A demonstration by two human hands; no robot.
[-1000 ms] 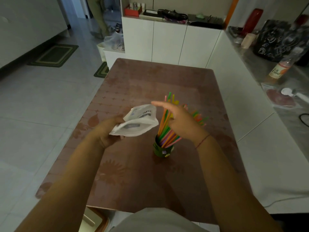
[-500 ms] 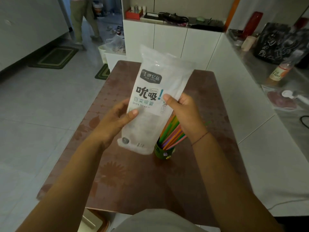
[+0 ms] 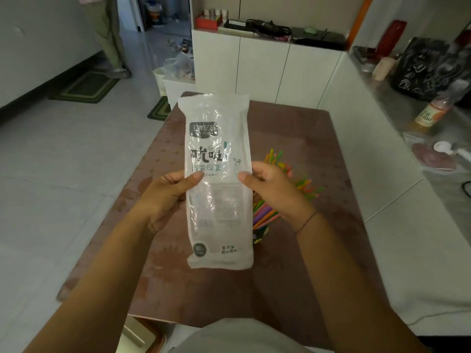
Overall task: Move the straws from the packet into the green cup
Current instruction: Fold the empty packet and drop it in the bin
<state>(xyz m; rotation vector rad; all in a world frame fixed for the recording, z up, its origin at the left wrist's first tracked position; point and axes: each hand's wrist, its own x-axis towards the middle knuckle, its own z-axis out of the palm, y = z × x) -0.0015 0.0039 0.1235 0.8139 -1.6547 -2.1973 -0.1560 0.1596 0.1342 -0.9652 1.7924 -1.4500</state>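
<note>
I hold a clear plastic straw packet (image 3: 219, 200) with dark printed lettering upright and flat above the table. My left hand (image 3: 165, 192) pinches its left edge and my right hand (image 3: 272, 189) pinches its right edge. The packet looks see-through with no straws visible inside. Behind it and my right hand, a bunch of coloured straws (image 3: 303, 184) fans out to the right. They stand in the green cup (image 3: 260, 235), which is mostly hidden by the packet.
The brown patterned table (image 3: 305, 263) has white cabinets (image 3: 267, 70) behind it and a counter (image 3: 420, 138) with a bottle and a dark bag to the right. A person stands on the tiled floor at far left. A box sits below the table's near edge.
The crumpled packet in my left hand has been spread out flat. My right hand left the straws and took the packet's right edge. The packet now hangs straighter and lower.
</note>
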